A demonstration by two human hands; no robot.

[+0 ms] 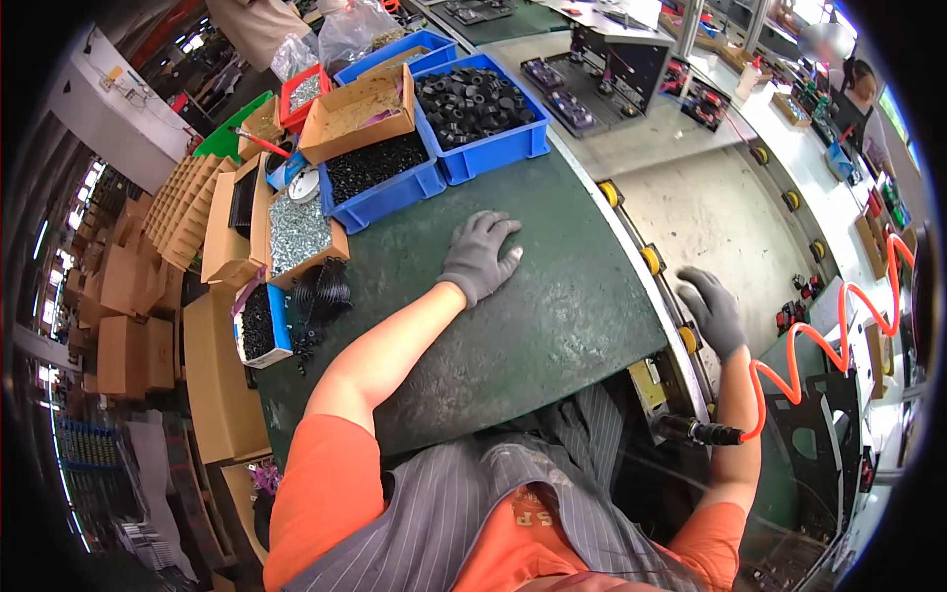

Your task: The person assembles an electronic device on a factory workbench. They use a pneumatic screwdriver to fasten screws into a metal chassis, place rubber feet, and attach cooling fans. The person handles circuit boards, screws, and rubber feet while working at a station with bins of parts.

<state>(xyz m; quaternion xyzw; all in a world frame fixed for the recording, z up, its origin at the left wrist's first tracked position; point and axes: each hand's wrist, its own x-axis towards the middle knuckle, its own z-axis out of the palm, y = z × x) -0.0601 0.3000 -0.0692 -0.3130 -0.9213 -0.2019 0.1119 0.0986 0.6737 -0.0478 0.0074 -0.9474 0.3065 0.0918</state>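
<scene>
Left hand [478,259]: laid palm down, grey-gloved, forearm reached forward and bare below an orange sleeve. Fingers slightly apart, thumb spread to the right. Right hand [712,311]: elbow bent, forearm raised, glove matching; fingers loosely parted and a little curled.

Under the left fingers, the table [533,335]: dark green, dull, scuffed with pale marks. Just left of the right fingers, the rail [670,300], set with round yellow rollers [650,260]; whether it is touched cannot be told. Below the right fingers, across the forearm, a dark cylindrical driver [691,429] is seen, joined to a glossy orange coiled hose [794,363].

Left of the left fingers, a cardboard box is filled with silvery screws [298,235]. Beyond the fingertips, two blue plastic bins [498,163] are filled: small black parts in the nearer, chunky black caps [478,104] in the farther. Farther off, beyond the rail, a black panel [631,74] is stood upright.

The left palm is hidden by its own back. A person at upper left is cut off by the frame; small parts at far right are blurred.
</scene>
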